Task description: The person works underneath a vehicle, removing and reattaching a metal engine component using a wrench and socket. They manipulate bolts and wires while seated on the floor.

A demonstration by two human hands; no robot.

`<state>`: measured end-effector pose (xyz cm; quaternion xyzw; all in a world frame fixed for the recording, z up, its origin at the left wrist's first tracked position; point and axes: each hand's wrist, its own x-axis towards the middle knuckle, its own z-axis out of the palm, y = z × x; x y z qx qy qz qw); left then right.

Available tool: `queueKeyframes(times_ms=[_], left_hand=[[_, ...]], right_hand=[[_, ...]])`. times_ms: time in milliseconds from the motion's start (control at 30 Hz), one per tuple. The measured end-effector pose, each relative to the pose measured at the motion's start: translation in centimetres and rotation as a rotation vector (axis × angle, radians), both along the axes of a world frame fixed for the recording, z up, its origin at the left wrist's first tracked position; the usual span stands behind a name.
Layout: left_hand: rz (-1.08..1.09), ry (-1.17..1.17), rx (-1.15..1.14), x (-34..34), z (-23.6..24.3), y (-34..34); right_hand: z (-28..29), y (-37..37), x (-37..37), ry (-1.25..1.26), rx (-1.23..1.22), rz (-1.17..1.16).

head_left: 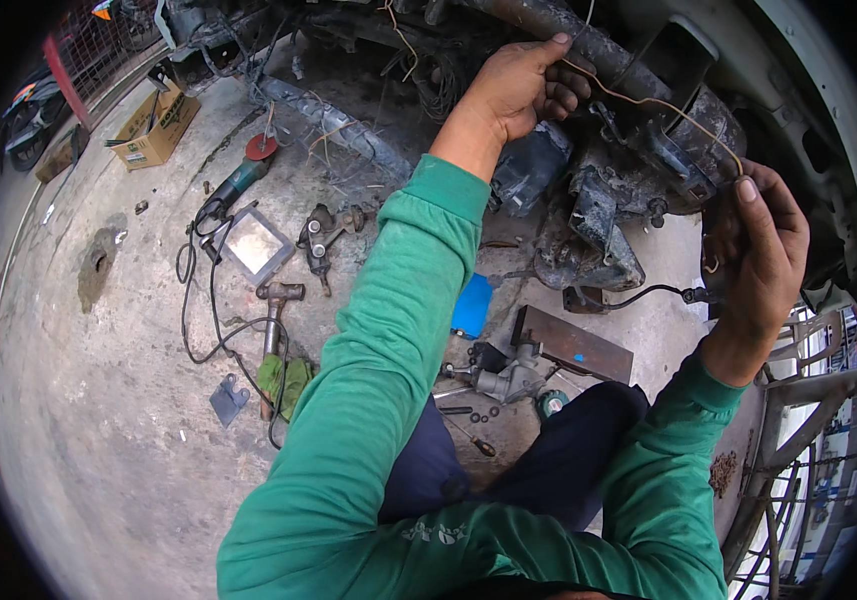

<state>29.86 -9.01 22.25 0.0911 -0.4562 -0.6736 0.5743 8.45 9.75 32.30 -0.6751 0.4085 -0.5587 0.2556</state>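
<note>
A thin tan wire [663, 102] runs slightly slack between my two hands, in front of a dark, greasy metal assembly [603, 215] beneath a vehicle body. My left hand [520, 88] is raised near a thick pipe, thumb out and the other fingers curled on the wire's upper end. Lower and to the right, my right hand [763, 250] pinches the other end between thumb and fingers, and a short tail of it shows below. Close to the right wrist, a black cable with a metal end [693, 294] lies at the assembly's lower side.
On the concrete floor lie an angle grinder [238, 180], a shallow tray [251, 245], a hammer [276, 310] and a green cloth [288, 383]. A brown metal box [573, 343] and a screwdriver [483, 447] lie by my knees. A cardboard box [156, 125] stands far left.
</note>
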Motion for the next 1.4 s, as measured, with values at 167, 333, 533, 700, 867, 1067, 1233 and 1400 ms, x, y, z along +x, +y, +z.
queueKeyframes(times_ms=[167,333,533,700,867,1067,1233,1400], left_hand=[[0.193,0.048,0.141,-1.9,-3.8,-0.1],[0.082,0.233,0.151,-4.3,-5.7,-0.8],[0.125,0.518,0.091,-7.5,-3.7,-1.9],[-0.127,0.916,0.151,-8.8,-2.7,-6.4],[-0.173,0.844,0.092,-9.0,-2.9,-6.7],[-0.111,0.889,0.057,-10.6,-3.1,-7.6],[-0.122,0.766,-0.073,-8.8,-3.9,-9.1],[0.452,0.263,-0.201,-7.9,-2.8,-5.9]], right_hand=[[5.4,-2.9,-1.4,0.201,-0.191,-0.177],[8.8,-4.7,-0.1,0.332,-0.174,-0.063],[10.5,-2.3,1.6,0.468,-0.225,-0.147],[12.7,-7.8,2.4,0.845,-0.334,-0.127],[10.8,-9.0,8.6,1.164,-0.392,-0.342],[8.5,-18.3,10.2,1.705,-0.339,-0.527],[8.5,-21.9,12.2,2.139,-0.188,-0.325],[7.1,-23.7,11.0,1.925,-0.183,-0.387]])
